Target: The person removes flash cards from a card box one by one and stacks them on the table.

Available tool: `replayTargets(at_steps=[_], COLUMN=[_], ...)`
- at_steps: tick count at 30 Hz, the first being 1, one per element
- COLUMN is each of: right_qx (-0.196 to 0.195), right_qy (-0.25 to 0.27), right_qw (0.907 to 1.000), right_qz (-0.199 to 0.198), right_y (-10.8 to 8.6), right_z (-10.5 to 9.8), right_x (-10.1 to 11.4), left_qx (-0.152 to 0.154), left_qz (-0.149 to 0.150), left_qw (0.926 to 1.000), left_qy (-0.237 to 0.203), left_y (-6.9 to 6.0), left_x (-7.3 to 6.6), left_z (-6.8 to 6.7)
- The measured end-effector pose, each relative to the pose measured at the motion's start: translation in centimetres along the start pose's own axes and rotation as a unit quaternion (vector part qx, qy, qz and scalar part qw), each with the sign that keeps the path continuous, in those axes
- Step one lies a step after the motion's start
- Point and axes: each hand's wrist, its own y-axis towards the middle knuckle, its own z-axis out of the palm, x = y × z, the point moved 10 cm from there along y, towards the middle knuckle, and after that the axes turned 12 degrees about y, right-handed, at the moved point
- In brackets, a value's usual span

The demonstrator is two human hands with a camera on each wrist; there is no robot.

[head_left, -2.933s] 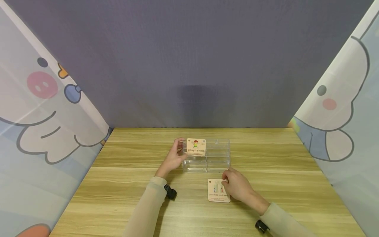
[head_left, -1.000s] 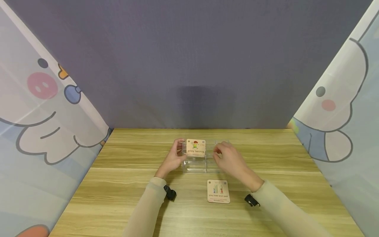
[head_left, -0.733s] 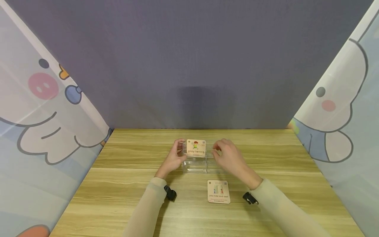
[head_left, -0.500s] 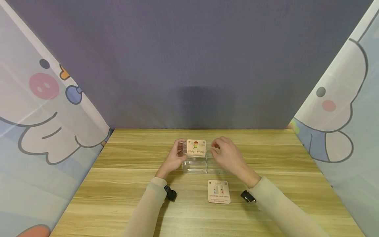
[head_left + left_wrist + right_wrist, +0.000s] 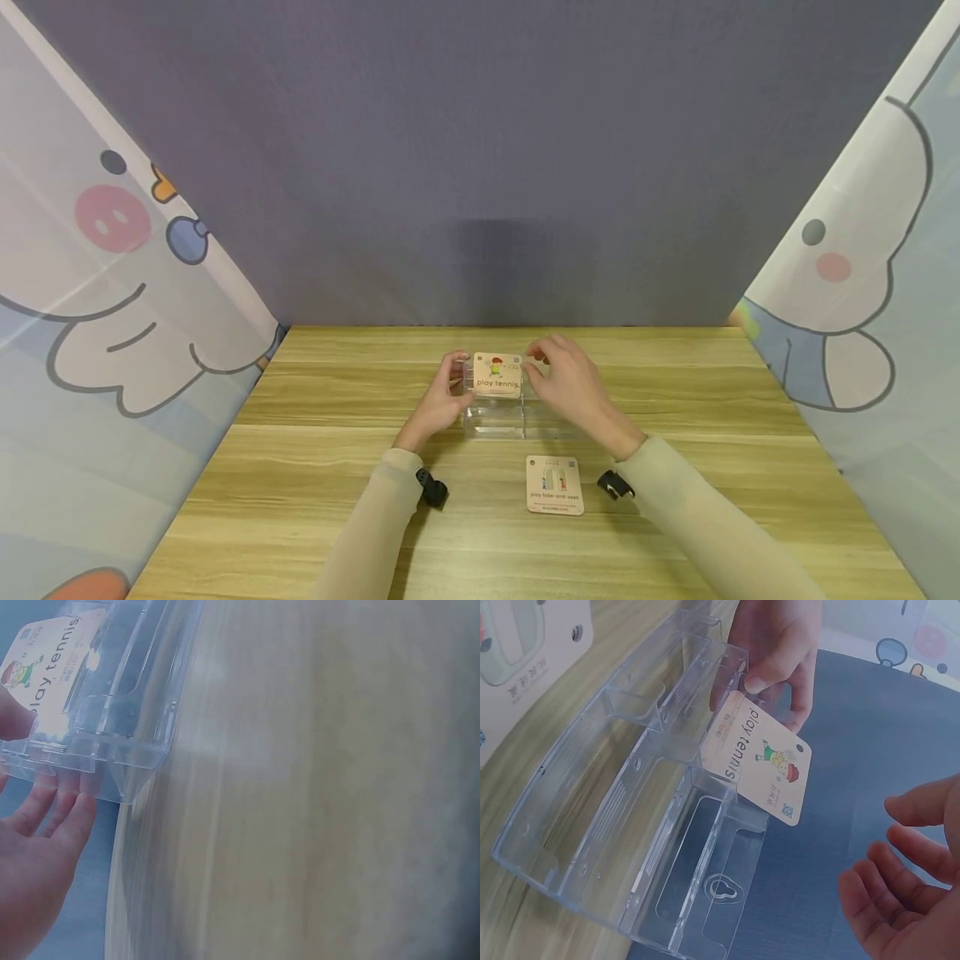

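Note:
My left hand [image 5: 438,402] grips the left side of a clear plastic tiered card holder [image 5: 495,422], thumb in front and fingers behind. A "play tennis" card [image 5: 497,375] stands in the holder's top left compartment; it also shows in the left wrist view as a card [image 5: 56,664] beside the thumb. My right hand [image 5: 573,383] hovers at the holder's right half, close to the card's right edge, and hides part of that half. In the right wrist view this right hand [image 5: 911,877] has loosely bent fingers, apart from the tilted card [image 5: 757,757], with nothing in them.
A "play hide-and-seek" card [image 5: 553,485] lies on the wooden table [image 5: 300,500] in front of the holder. A dark grey panel [image 5: 487,167] stands behind the table. Printed cloth walls [image 5: 900,350] with cartoon animals flank it. Both wrists wear small black cameras.
My right hand has left the "play hide-and-seek" card, risen to the holder's right side, then drifted left toward the "play tennis" card. The left hand keeps its hold on the card holder.

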Motion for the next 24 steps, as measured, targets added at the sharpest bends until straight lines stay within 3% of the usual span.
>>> replayTargets(at_steps=[17,24], right_qx=[0.014,0.022], right_qy=[0.037,0.019], right_qw=[0.9985,0.9987], right_qz=[0.037,0.042], right_y=[1.6,2.0], right_z=[1.6,2.5], right_x=[-2.3,-3.0], left_qx=[0.003,-0.002], left_qz=[-0.006,-0.005], left_qw=[1.0,0.9999], left_qy=[0.002,0.014], left_y=[-0.1,-0.1], left_x=[-0.1,-0.1], left_z=[-0.1,-0.1])
